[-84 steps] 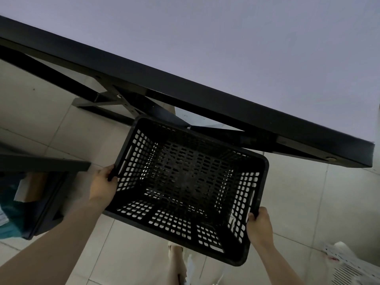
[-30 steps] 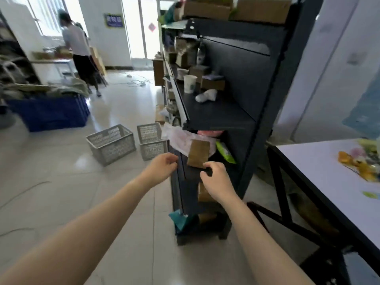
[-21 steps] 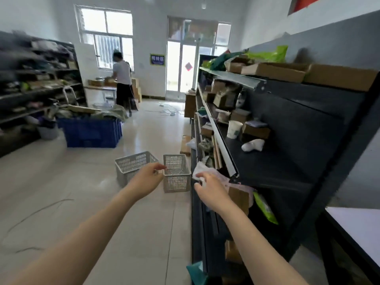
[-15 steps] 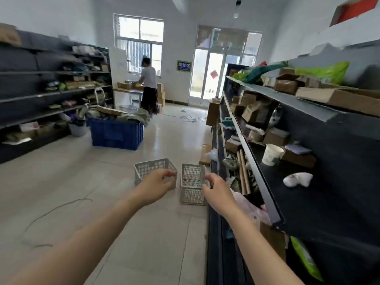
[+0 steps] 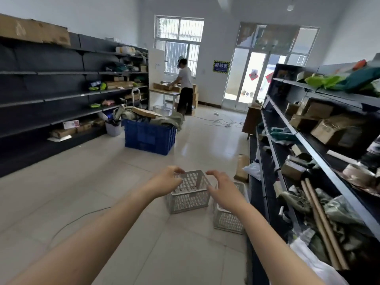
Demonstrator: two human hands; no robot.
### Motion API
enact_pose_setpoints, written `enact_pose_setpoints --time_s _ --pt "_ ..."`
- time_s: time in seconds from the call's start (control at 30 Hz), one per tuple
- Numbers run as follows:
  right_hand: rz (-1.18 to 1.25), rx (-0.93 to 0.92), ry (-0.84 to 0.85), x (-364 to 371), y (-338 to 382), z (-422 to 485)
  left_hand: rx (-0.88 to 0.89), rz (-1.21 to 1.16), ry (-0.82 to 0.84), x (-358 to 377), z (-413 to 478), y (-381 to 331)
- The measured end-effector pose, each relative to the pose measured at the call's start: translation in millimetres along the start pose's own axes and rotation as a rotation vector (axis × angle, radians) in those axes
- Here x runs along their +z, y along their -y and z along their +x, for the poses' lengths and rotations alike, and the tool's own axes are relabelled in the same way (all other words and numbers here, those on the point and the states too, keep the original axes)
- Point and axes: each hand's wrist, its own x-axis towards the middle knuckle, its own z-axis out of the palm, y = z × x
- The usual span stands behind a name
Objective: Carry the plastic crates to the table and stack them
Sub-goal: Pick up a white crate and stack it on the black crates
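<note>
Two empty grey perforated plastic crates stand on the tiled floor ahead of me. The left crate (image 5: pixel 190 195) sits a little farther off; the right crate (image 5: pixel 228 220) is nearer and close to the right-hand shelving, partly hidden by my right forearm. Both arms are stretched forward. My left hand (image 5: pixel 165 181) hovers in front of the left crate's left rim, fingers spread and holding nothing. My right hand (image 5: pixel 223 185) is raised between the two crates, also empty with fingers apart. The table is out of view.
Dark shelving (image 5: pixel 308 161) full of boxes and bags lines the right side. More shelving (image 5: pixel 51 95) runs along the left wall. A big blue crate (image 5: pixel 149 137) full of goods stands mid-floor. A person (image 5: pixel 184 87) works at a far table. A thin cable (image 5: pixel 78 221) lies on the floor.
I let go of the black crate at the table and turned away. My view has swung toward the aisle and I have moved closer to the two grey crates, hands empty throughout.
</note>
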Motion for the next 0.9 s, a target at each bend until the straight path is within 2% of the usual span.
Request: enact_pose_setpoints --time_s 0.17,0.47,0.6,0.8,0.9 --pt "-0.057 0.077 0.001 -8.1 -11.1 105.1 0.086 0.071 0.147 -1.3 123.9 20.1" --pt "-0.037 0.168 -0.005 -8.4 -84.7 292.9 0.162 0.179 0.206 13.5 334.2 48.8" --pt "-0.005 0.183 0.024 7.1 -149.7 393.2 0.071 0.131 0.191 29.4 436.3 78.9" --pt "0.029 0.289 0.159 33.8 -250.7 533.0 -0.218 -0.049 0.129 50.2 571.5 138.3" --pt "0.032 0.349 0.166 50.1 -289.2 597.3 -0.309 -0.073 0.128 62.0 627.6 170.8"
